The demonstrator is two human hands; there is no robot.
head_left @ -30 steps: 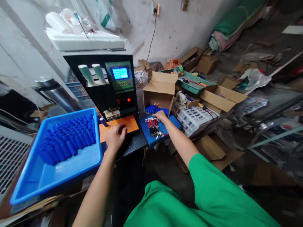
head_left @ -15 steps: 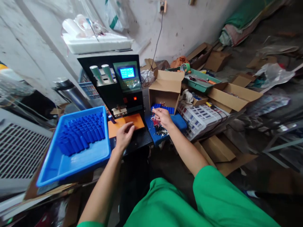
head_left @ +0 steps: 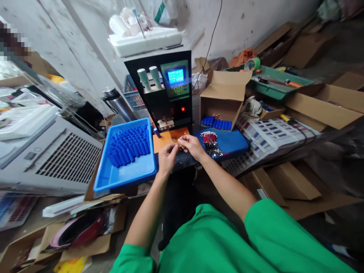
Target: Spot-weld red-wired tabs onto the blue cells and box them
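Orange board (head_left: 162, 142) lies under our fingertips, at the foot of the black spot welder (head_left: 153, 108), whose screen (head_left: 176, 77) is lit. Our left hand (head_left: 167, 156) has thumb and forefinger pinched together, and our right hand (head_left: 193, 147) meets it tip to tip in a like pinch, just over the board's near edge. What sits between the tips is too small to make out; we would guess a thin lead, no more than that.

For such fine work, we judge that a light pinch serves best, with one hand steadying while the other does the turning, so that nothing thin gets kinked. We would do well to bring our wrists to the same height and look straight down on the tips (the blur is no help here). The electrode block (head_left: 166, 124) is near, so our knuckles had better stay on our side of it. The single blue cell (head_left: 157, 132) at the board's left could be knocked by a careless left hand.

Beside our right hand, the red and black wire leads (head_left: 210, 143) lie bunched on the blue pad (head_left: 234, 141); a trailing sleeve or forearm might muddle them.
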